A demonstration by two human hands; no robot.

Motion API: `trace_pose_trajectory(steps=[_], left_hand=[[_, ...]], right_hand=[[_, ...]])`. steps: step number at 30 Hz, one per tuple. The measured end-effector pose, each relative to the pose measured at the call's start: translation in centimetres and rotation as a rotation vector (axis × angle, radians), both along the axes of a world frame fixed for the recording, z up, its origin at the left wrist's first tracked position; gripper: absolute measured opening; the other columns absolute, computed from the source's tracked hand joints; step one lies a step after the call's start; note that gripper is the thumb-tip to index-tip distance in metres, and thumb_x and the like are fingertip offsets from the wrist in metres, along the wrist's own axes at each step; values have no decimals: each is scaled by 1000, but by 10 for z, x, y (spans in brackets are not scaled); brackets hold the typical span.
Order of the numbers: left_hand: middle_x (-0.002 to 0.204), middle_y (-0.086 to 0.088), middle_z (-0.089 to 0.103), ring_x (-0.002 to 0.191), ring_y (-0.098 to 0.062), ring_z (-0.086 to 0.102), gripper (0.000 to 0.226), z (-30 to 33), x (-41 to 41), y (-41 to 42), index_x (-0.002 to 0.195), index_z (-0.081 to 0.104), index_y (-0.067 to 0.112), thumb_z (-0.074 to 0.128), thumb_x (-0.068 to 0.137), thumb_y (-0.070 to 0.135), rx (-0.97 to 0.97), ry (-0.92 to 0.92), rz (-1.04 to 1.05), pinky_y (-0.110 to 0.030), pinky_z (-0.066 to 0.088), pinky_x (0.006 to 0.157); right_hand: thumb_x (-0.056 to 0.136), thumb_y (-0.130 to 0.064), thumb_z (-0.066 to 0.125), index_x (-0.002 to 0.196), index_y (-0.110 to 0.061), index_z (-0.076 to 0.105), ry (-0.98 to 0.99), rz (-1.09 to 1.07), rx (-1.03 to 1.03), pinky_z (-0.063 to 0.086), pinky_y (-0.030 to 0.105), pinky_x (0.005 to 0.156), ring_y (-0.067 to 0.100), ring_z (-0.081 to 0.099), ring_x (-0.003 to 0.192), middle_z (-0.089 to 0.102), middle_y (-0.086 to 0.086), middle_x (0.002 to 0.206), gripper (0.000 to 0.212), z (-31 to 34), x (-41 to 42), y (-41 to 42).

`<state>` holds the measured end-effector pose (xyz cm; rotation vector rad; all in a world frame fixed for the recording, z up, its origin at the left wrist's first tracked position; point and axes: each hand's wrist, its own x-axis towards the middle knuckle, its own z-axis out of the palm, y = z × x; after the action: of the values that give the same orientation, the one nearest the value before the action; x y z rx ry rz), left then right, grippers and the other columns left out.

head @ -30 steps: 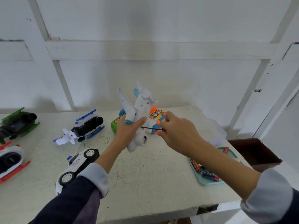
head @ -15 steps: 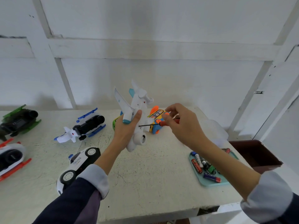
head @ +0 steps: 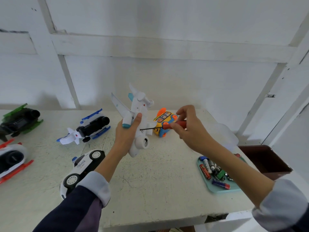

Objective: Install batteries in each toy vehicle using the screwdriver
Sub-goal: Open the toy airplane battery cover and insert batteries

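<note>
Far-left toys: a green-and-black vehicle (head: 18, 121) sits at the far left of the table (head: 150, 190), with a red-and-white one (head: 11, 160) nearer me below it; I have not touched either.
Blue-and-black jet toy: (head: 88, 128) lies on the table left of centre, well apart from my hands.
Police car: the white-and-black car (head: 82, 168) lies just beside my left sleeve; its side reads "POLICE".
Left hand: my left hand (head: 127, 136) grips the white toy airplane (head: 137, 121) round its body, holding it up off the table, tail high and belly turned to the right.
Screwdriver: red handle, dark shaft (head: 164, 127); its tip sits against the airplane's belly.
Right hand: my right hand (head: 187, 127) pinches the handle in its fingertips.
Change: over the last second my right fingers have shifted back along the handle, so more red shows while the tip stays at the same spot; I judge I am turning the cover screw, and no battery is in yet.
Bus toy: a yellow-and-orange toy (head: 164, 123) stands behind the screwdriver.
Batteries: loose cells (head: 213, 170) lie in a teal tray (head: 234, 190) at the near right; their labels are too small to read.
</note>
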<state>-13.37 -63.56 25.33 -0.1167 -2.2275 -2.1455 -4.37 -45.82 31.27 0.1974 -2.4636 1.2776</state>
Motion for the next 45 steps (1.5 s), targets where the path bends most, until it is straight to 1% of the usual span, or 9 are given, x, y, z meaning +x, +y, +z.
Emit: trace_pose_trajectory(steps=[3,7,13,18,23,29,35,40,45], left_hand=[[101,-14,69,95,-30,67,52,-1,3,-1,94,64,24,62,67,69,22,-1,-20,-52,54,87],[104,-14,68,96,-30,66,71,-2,5,-4,103,64,20,60,59,75,31,-14,-34,-55,52,88],[108,-13,67,97,-27,66,78,-4,3,-5,110,63,19,61,57,77,22,-30,-46,-54,52,89],[113,-10,64,100,-25,65,100,-10,0,-4,119,58,19,63,45,87,32,-57,-43,-52,53,90],[114,-15,62,99,-26,66,79,-7,4,-1,112,63,18,66,57,74,43,-41,-60,-49,55,87],[111,-17,65,97,-26,67,50,-5,8,-3,108,65,14,70,77,53,71,-35,-86,-41,57,81],[98,-7,69,88,-21,65,4,-3,14,-1,91,59,34,62,90,33,72,-28,-112,-35,54,76],[100,0,66,95,-22,63,17,-4,14,0,95,56,37,62,92,22,82,-60,-172,-40,52,86],[103,-4,60,99,-28,57,37,-6,15,4,118,50,20,66,85,15,-32,-124,-263,-36,48,79]], right_hand=[[94,-26,51,85,-31,39,9,-51,3,38,22,48,25,58,65,55,11,74,16,-3,-3,-1],[85,-9,64,98,-23,40,-37,43,-70,42,15,57,-2,54,66,52,-2,95,31,-3,1,1],[91,-17,57,87,-25,42,25,-58,-88,38,13,45,5,46,47,55,16,78,18,-3,-3,-3],[84,-2,62,102,-18,42,-66,0,-160,41,9,52,7,53,71,52,-2,90,32,-4,0,2],[92,-15,56,95,-17,44,-50,-110,-149,37,14,41,3,47,43,52,5,75,13,-6,-1,2],[86,-9,63,99,-19,45,-148,-38,-190,44,20,50,9,52,62,55,1,87,24,-6,7,5],[93,-29,53,92,-7,50,-181,-149,-196,34,14,36,2,41,33,57,6,62,22,-10,11,2],[84,-26,67,85,-10,60,-253,-48,-35,36,11,44,-2,44,42,56,-9,57,17,-17,23,7],[96,-32,48,76,-6,63,-401,6,51,32,15,39,5,35,31,50,-3,42,35,-17,29,11]])
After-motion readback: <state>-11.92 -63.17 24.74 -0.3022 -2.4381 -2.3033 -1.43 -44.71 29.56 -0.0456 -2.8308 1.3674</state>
